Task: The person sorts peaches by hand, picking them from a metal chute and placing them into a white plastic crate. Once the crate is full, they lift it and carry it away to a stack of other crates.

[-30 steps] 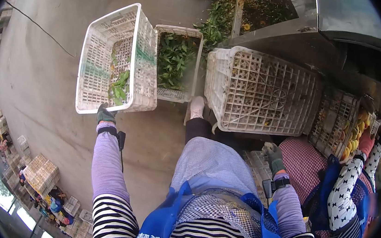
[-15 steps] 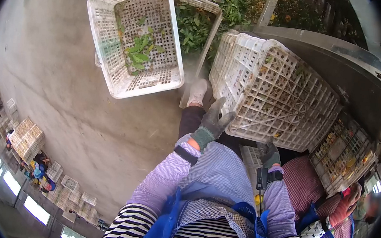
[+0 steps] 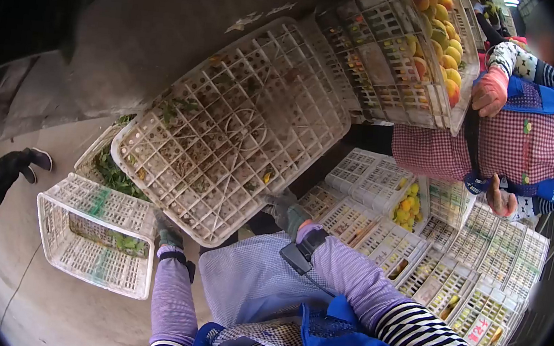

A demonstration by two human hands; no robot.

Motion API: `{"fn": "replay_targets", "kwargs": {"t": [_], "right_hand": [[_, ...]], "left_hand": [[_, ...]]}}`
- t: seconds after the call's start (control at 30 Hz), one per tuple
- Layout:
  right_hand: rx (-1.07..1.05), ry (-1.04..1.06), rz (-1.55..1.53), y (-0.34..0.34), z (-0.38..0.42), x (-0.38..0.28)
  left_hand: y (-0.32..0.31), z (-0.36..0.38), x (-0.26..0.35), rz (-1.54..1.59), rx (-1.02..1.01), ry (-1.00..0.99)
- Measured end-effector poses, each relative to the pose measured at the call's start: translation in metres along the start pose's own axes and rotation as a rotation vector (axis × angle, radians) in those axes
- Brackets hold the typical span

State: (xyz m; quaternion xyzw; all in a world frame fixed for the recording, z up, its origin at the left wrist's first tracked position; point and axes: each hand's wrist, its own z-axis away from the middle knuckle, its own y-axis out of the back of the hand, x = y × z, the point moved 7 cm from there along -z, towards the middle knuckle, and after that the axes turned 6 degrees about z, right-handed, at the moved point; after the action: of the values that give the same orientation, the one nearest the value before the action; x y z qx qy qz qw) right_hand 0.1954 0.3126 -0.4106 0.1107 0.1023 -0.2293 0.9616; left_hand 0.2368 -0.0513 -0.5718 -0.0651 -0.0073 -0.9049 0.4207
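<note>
A dirty white plastic crate (image 3: pixel 234 128) is tilted in front of me, its gridded underside facing me, with bits of leaf stuck to it. My left hand (image 3: pixel 168 230), in a dark grey glove, grips its lower left corner; the fingers are partly hidden there. Along the lower right edge, my gloved right hand (image 3: pixel 286 212) holds the same crate. Just left of my left hand a second white crate (image 3: pixel 95 235) lies tipped over, with green leaves showing inside. Behind it, another crate (image 3: pixel 94 147) contains leaves.
A crate of yellow-orange fruit (image 3: pixel 449 46) stands beyond the held crate, near a co-worker's pink-gloved hand (image 3: pixel 490 93). Several stacked white crates (image 3: pixel 428 277) holding fruit fill the right side. Another person's leg (image 3: pixel 4 168) shows at far left. A dark panel (image 3: pixel 191 22) rises behind.
My view has swung right, bringing the fruit crates and co-worker into sight. My left hand, spread beside the crate before, now grips its corner. The right hand stays on the crate's edge.
</note>
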Motion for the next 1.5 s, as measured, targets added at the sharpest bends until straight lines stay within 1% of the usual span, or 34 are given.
{"fn": "replay_targets", "kwargs": {"t": [0.03,0.07,0.13,0.2,0.37,0.43,0.47,0.57,0.6,0.67,0.73,0.83,0.93,1.03,1.1,1.13,1.17,1.2,1.23,1.27,1.3,1.33,1.37,1.43,1.5], "right_hand": [[-0.059,-0.059,-0.064,-0.003,0.000,0.006],[-0.121,-0.111,-0.122,-0.007,0.008,0.004],[-0.225,-0.059,-0.077,-0.010,-0.021,0.037],[-0.279,0.008,-0.085,-0.017,-0.028,0.045],[-0.260,0.292,-0.133,-0.032,-0.015,0.027],[-0.219,0.374,-0.122,-0.029,-0.008,0.021],[-0.226,0.301,-0.060,-0.011,0.020,-0.016],[-0.350,0.254,-0.283,-0.026,0.009,0.000],[-0.318,0.361,-0.355,-0.026,0.011,-0.008],[-0.197,0.536,-0.035,-0.021,0.004,-0.003],[-0.274,0.433,0.043,-0.015,0.018,-0.029],[-0.235,0.416,0.051,-0.013,0.010,-0.004],[-0.301,0.336,-0.255,-0.020,0.016,-0.014],[-0.479,0.149,-0.639,-0.025,-0.015,0.016],[-0.451,0.212,0.095,-0.019,0.012,-0.013],[-0.446,0.244,0.236,-0.014,0.025,-0.025],[-0.471,0.270,0.254,-0.010,0.039,-0.032],[-0.499,0.281,0.264,-0.003,0.054,-0.036],[-0.515,0.294,0.253,0.007,0.070,-0.036],[-0.510,0.319,0.242,0.019,0.089,-0.038],[-0.484,0.357,0.243,0.032,0.108,-0.041],[-0.421,0.405,0.274,0.049,0.130,-0.047],[-0.220,0.503,0.412,0.070,0.154,-0.057],[-0.004,0.600,0.519,0.119,0.232,-0.080],[0.415,0.977,0.377,0.163,0.283,-0.068]], "left_hand": [[-0.001,-0.005,0.004,-0.009,0.115,0.095],[-0.006,-0.011,0.008,-0.006,0.155,0.109],[-0.012,-0.024,0.016,-0.010,0.092,0.051],[-0.020,-0.030,0.026,-0.055,0.044,0.009],[-0.039,-0.037,0.037,-0.143,0.001,-0.049],[-0.033,-0.033,0.038,-0.148,-0.002,-0.061],[-0.030,-0.029,0.039,-0.142,-0.007,-0.062],[-0.026,-0.029,0.042,-0.147,-0.015,-0.081],[-0.028,-0.025,0.041,-0.146,-0.019,-0.087],[-0.022,-0.023,0.040,-0.125,-0.017,-0.092],[-0.018,-0.019,0.039,-0.112,-0.016,-0.093],[-0.011,-0.013,0.032,-0.088,-0.010,-0.091],[-0.006,-0.009,0.036,-0.098,-0.033,-0.091],[-0.003,0.004,0.048,-0.148,-0.075,-0.076],[0.004,0.023,0.057,-0.207,-0.139,-0.049],[0.014,0.034,0.066,-0.239,-0.175,-0.057],[0.027,0.044,0.078,-0.292,-0.179,-0.114],[0.034,0.075,0.099,-0.437,-0.026,-0.366],[0.039,0.107,0.106,-0.460,0.012,-0.438],[0.039,0.136,0.111,-0.547,-0.036,-0.497],[0.033,0.159,0.115,-0.624,-0.091,-0.565],[0.019,0.179,0.109,-0.677,-0.030,-0.521],[0.005,0.198,0.100,-0.737,0.034,-0.482],[-0.020,0.208,0.082,-0.832,0.093,-0.471],[-0.068,0.232,0.069,-0.968,-0.087,-0.516]]}}
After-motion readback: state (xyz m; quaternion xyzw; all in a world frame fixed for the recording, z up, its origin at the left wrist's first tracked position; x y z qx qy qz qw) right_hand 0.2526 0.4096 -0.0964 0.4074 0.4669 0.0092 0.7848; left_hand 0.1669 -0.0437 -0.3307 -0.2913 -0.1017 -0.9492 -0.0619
